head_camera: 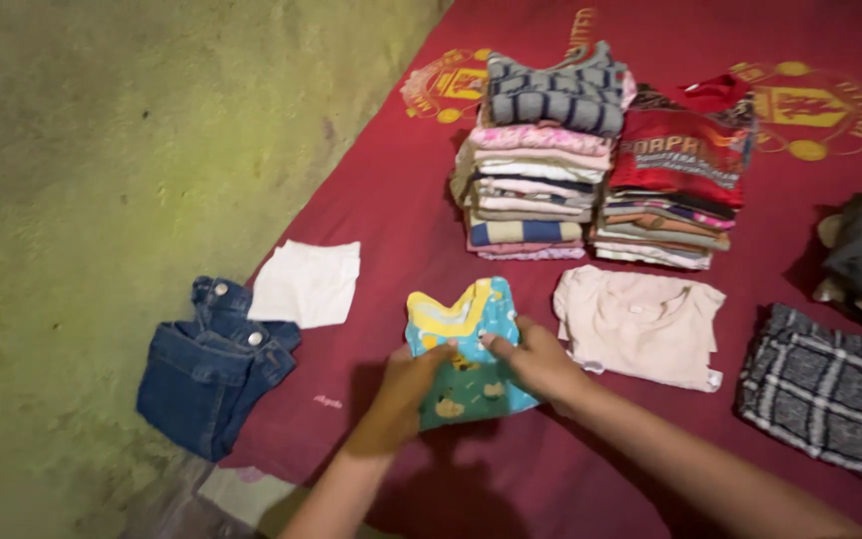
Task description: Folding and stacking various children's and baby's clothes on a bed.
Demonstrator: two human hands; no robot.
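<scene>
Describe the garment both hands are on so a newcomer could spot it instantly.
Start from the dark red bedsheet and its two tall stacks of folded clothes. Directly in front of the left stack, nearest the camera, lies a small folded top under the left hand and right hand. Unlike the plain pink shirt to its right and the white cloth to its left, it is turquoise with yellow trim and cartoon prints.

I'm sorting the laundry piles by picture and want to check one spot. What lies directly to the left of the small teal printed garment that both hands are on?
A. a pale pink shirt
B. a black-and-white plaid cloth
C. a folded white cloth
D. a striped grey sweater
C: the folded white cloth lies just left of the teal printed garment, beside the blue jeans.
</scene>
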